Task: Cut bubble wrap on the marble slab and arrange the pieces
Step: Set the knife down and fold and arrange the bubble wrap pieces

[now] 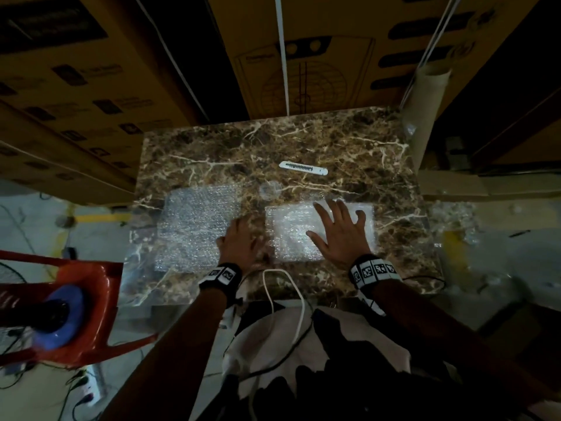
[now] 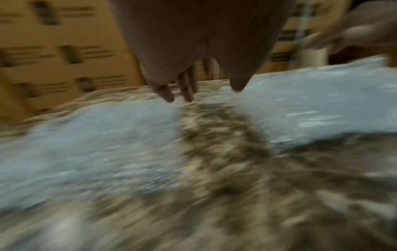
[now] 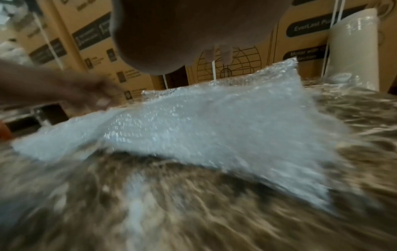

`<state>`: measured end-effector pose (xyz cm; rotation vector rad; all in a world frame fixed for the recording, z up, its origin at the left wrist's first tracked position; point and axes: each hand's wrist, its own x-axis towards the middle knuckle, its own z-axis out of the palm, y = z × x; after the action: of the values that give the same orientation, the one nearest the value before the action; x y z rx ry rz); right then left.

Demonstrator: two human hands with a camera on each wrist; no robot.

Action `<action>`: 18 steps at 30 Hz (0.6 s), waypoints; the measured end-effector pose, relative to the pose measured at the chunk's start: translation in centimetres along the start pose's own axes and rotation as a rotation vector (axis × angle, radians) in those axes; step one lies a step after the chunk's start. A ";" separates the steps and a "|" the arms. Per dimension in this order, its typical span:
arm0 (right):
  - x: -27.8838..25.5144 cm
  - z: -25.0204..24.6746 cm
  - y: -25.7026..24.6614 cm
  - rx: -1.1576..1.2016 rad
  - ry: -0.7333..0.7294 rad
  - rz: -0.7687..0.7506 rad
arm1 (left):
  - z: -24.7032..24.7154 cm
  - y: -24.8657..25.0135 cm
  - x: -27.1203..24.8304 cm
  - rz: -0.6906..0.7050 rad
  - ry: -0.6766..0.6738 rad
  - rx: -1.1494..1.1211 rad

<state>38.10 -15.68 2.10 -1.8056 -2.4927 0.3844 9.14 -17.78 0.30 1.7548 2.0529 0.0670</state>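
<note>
Bubble wrap lies in two cut pieces on the marble slab, and we take the slab as our landmark throughout. Our right hand rests flat on the right bubble wrap piece, fingers straight and spread wide, thumb out to the side; nothing is pinched or curled round. That piece looks whiter and thicker than its neighbour and sits near the slab's near edge, right of the middle. In the right wrist view its far corner stands up off the stone, while the rest lies down.

Our left hand is over the bare strip of slab between the two pieces, at the right edge of the left bubble wrap piece. The head view blurs it; the left wrist view shows fingers straight and pointing down toward the stone, holding nothing. We cannot tell whether they touch the wrap.

A white utility knife lies on the slab beyond both pieces, toward its far edge, apart from our hands. A roll of bubble wrap stands upright at the slab's far right corner. Cardboard boxes are stacked behind the slab, and a red plastic chair sits off its left side.
</note>
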 end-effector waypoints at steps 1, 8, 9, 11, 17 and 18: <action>0.4 -0.1 -0.5 0.007 0.009 -0.006 | -0.4 -1.9 -0.2 -0.076 -0.009 0.016; 3.1 0.4 -8.0 0.045 0.035 -0.203 | -3.6 -13.7 -2.7 -0.647 -0.022 -0.052; 3.6 0.8 -9.7 0.032 0.022 -0.238 | -4.1 -15.3 -2.8 -0.705 -0.003 -0.108; 4.5 1.6 -13.2 0.017 -0.009 -0.294 | -5.3 -17.4 -3.0 -0.728 -0.020 -0.154; 6.6 4.7 -22.1 0.200 -0.240 -0.338 | -7.8 -22.2 -1.1 -0.588 -0.132 -0.428; 7.0 5.1 -23.3 0.219 -0.292 -0.318 | -7.7 -23.2 -0.7 -0.578 -0.163 -0.529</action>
<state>13.25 -16.79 1.50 -1.3262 -2.7305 0.9145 -15.07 -21.12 0.25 0.8003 2.0906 0.2535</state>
